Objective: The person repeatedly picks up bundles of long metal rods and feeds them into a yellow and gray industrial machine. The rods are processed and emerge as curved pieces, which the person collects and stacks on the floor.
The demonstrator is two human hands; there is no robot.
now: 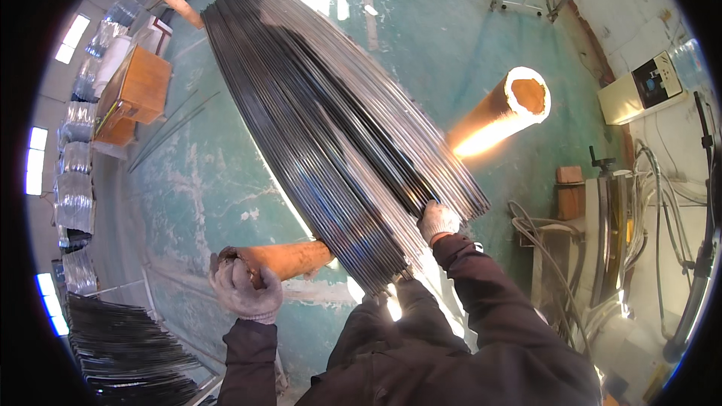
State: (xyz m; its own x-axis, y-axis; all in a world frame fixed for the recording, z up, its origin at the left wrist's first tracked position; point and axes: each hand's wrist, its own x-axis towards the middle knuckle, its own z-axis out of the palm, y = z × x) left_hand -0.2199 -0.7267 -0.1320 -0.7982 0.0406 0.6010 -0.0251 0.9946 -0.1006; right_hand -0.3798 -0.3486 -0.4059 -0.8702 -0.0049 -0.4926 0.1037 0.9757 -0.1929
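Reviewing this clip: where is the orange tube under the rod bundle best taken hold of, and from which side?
Probably at its free near end, from the person's left. The orange tube runs crosswise beneath the rod bundle, so its middle is covered; only the ends stick out. The left hand already wraps that end, while the right hand rests on the rods.

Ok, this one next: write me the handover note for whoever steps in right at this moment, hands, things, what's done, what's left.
Left hand: gloved, wrapped around the near end of the orange-brown pipe that runs under the rod bundle.
Right hand: gloved, pressed on the near right edge of the bundle of long dark metal rods.
Things: the bundle lies slanted across the pipe, over the green floor, fanning away from the person. A second, wider orange tube lies to the right. Another heap of rods sits at lower left.
Done: bundle rests on the pipe.
Left: cannot tell from this view; both hands are engaged, so take over both grips together.
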